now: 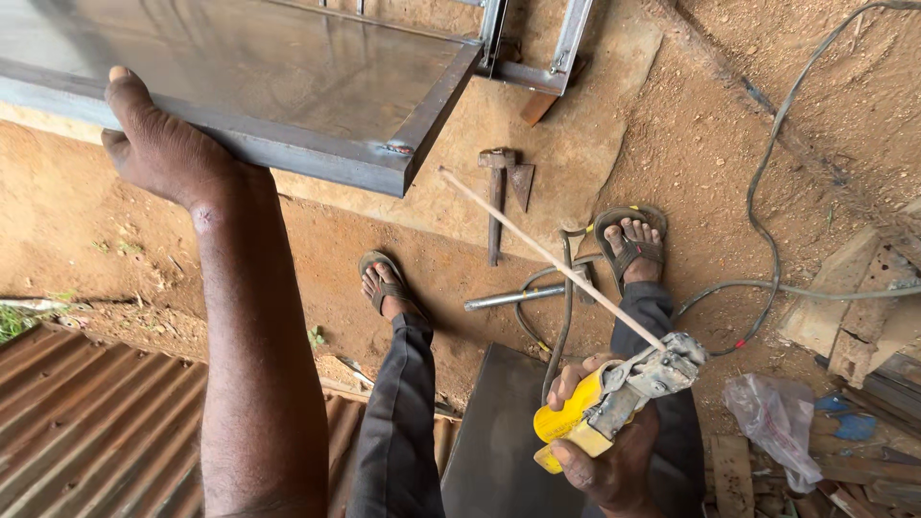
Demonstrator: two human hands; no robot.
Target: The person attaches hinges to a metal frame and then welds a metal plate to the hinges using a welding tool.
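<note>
Left hand [158, 144] grips the near edge of the grey steel frame [288, 86], fingers curled over the rim, thumb up top. Right hand [600, 451] closed around the yellow-handled electrode holder [614, 393], fingers wrapped tight on the grip. Welding rod [547, 254] clamped in it, slanting up-left, tip just below the frame's welded corner, not touching. On the dirt ground [691, 134] below: chipping hammer [497, 197] beside the rod's line, metal pipe [513, 297] between the sandalled feet, grey cable [767, 192] looping right. Dark steel sheet [499, 432] by the knees, corrugated roofing [86, 422] at left, plastic bag [777, 417] and wood scraps [854, 307] at right.
</note>
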